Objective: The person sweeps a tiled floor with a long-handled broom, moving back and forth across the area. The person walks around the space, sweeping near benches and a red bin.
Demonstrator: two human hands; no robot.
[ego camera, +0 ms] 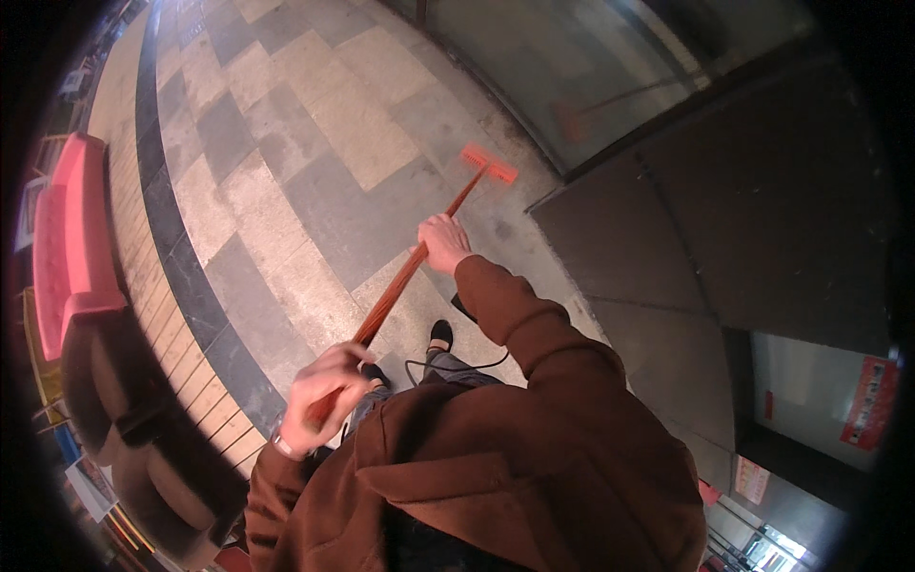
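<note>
A long-handled floor brush with a brown wooden handle (392, 293) reaches away from my body towards the upper right. Its orange head (489, 163), slightly blurred, is at the paved floor (357, 214) close to the glass. Low on the left, my left hand (325, 393) is wrapped around the handle's near end; a watch or band circles that wrist. Further along the handle, about midway to the head, my right hand (444, 242) grips it from above. Motion blurs the left fingers. A dark object (463, 307) shows partly behind my right sleeve, and a thin black cable (457, 367) loops before my legs.
On the right stand a glass pane (572, 86), which reflects the brush, and a dark panelled wall (643, 236) whose corner juts towards me. Along the left run wooden decking (171, 336), a pink sofa (82, 236) and a dark sofa (136, 415). My shoe (442, 333) is on the paving.
</note>
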